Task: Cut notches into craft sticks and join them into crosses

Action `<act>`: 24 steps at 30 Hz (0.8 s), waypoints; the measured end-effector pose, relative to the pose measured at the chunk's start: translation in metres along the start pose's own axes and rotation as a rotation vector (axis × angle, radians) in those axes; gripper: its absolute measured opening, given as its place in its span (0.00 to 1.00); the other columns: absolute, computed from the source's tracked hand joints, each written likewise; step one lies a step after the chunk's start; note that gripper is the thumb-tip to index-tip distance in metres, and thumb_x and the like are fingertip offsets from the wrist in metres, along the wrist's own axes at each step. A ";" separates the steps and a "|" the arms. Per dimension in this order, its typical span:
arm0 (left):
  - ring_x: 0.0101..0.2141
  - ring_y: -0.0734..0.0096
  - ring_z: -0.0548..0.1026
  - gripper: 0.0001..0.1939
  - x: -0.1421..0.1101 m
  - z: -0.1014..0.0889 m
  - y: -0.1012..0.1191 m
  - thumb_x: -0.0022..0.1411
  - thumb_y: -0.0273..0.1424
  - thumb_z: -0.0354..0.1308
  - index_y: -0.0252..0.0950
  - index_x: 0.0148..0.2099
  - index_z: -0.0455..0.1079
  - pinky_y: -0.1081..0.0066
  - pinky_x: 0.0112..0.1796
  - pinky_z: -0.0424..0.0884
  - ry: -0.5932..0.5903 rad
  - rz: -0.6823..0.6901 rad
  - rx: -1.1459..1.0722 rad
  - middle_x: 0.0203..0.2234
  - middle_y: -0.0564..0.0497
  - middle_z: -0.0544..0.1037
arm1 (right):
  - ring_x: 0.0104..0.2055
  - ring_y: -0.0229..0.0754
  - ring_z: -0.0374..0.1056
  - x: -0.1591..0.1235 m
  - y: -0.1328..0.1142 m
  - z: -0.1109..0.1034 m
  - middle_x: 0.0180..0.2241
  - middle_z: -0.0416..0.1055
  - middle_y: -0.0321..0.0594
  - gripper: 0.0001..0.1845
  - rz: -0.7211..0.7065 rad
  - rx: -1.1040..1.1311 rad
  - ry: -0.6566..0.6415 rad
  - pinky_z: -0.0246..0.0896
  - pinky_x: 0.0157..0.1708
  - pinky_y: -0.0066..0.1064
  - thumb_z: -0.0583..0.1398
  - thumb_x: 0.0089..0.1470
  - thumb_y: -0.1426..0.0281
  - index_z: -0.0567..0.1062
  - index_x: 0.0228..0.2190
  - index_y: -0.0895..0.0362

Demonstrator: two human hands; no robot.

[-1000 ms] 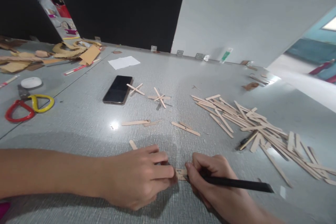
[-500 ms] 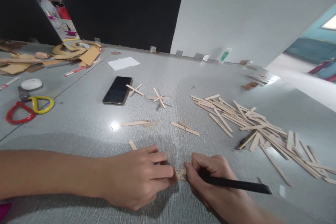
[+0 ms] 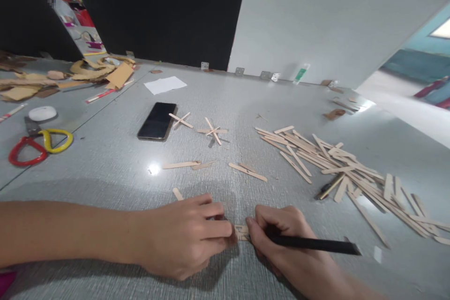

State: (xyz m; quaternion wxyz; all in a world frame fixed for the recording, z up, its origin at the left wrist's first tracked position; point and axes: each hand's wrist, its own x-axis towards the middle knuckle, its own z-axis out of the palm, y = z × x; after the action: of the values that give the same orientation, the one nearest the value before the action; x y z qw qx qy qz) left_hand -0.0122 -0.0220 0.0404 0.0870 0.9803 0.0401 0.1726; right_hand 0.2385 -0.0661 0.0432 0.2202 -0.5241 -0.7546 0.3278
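My left hand (image 3: 186,239) lies near the table's front edge, fingers curled and pressed on a short wooden stick piece (image 3: 241,232). Only a small part of that piece shows between my two hands. My right hand (image 3: 284,243) is closed round a black pen-like tool (image 3: 316,244), its tip at the stick piece and its tail pointing right. Another stick end (image 3: 177,193) pokes out behind my left hand.
A heap of wooden sticks (image 3: 344,168) spreads at right. Loose sticks (image 3: 248,171) and crossed stick pairs (image 3: 213,131) lie mid-table beside a black phone (image 3: 157,120). Red and yellow scissors (image 3: 35,145), a white paper (image 3: 165,84) and cardboard scraps (image 3: 98,70) sit at left and back.
Both hands keep their hold. The black tool's tail has shifted slightly left and the view has drifted a little.
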 end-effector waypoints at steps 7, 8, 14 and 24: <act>0.38 0.59 0.70 0.14 0.001 0.000 -0.001 0.69 0.25 0.56 0.25 0.54 0.74 0.57 0.38 0.67 -0.001 -0.002 0.001 0.43 0.45 0.79 | 0.18 0.32 0.46 -0.004 0.002 -0.001 0.17 0.48 0.25 0.26 0.045 0.092 -0.017 0.40 0.18 0.29 0.54 0.72 0.63 0.53 0.21 0.51; 0.38 0.59 0.70 0.14 0.001 -0.001 -0.001 0.69 0.24 0.56 0.25 0.54 0.74 0.57 0.38 0.67 -0.005 -0.001 -0.001 0.43 0.45 0.79 | 0.17 0.32 0.48 -0.005 0.002 -0.002 0.16 0.51 0.26 0.26 0.058 0.118 -0.015 0.41 0.18 0.29 0.54 0.72 0.62 0.56 0.21 0.52; 0.39 0.59 0.71 0.13 0.002 -0.002 0.000 0.68 0.24 0.57 0.25 0.52 0.76 0.57 0.39 0.67 -0.018 -0.005 0.013 0.45 0.45 0.80 | 0.19 0.32 0.45 -0.004 -0.004 0.000 0.17 0.48 0.25 0.26 0.001 0.048 0.042 0.40 0.19 0.29 0.55 0.71 0.64 0.54 0.21 0.52; 0.37 0.59 0.70 0.12 0.001 0.000 -0.002 0.69 0.26 0.56 0.26 0.49 0.77 0.57 0.36 0.66 0.025 0.010 0.044 0.40 0.46 0.79 | 0.16 0.32 0.48 -0.002 -0.004 0.004 0.14 0.52 0.25 0.26 0.115 0.139 -0.055 0.42 0.16 0.26 0.53 0.72 0.60 0.55 0.21 0.51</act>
State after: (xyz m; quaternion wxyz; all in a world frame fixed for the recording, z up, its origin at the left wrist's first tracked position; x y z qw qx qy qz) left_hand -0.0112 -0.0201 0.0400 0.0639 0.9800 0.0402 0.1843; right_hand 0.2345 -0.0700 0.0433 0.2159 -0.5408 -0.7044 0.4059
